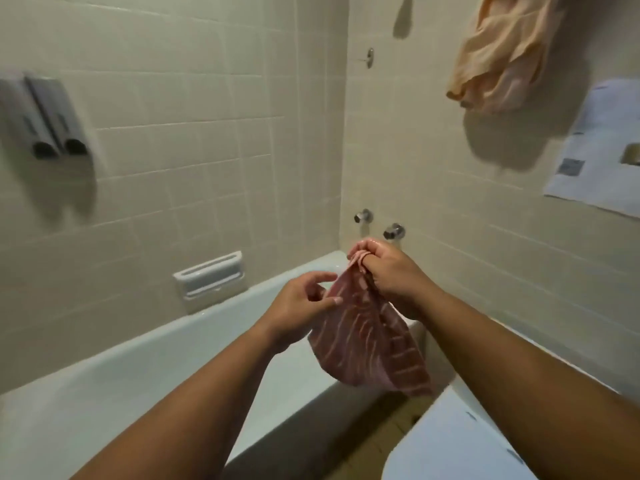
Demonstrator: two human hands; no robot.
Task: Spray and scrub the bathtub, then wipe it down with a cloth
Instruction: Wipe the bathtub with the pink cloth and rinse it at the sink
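Fingers (372, 249) pinch cloth (367, 341) hanging lengthwise downward.

Pink-striped cloth (367, 341), white bathtub (173, 368), beige tiled wall (194, 133) — peach towel (502, 53) hanging

cloth look: pinkish-red cloth (367, 341) with pale stripes, pretty rumpled
cloth pose: hanging loose in mid-air, top bunched up in the right hand (391, 271), left hand (301, 306) pinching its side edge
cloth spot: up over the far end of the tub, not touching it
bathtub look: white bathtub (194, 323), smooth and glossy, long, rounded rim
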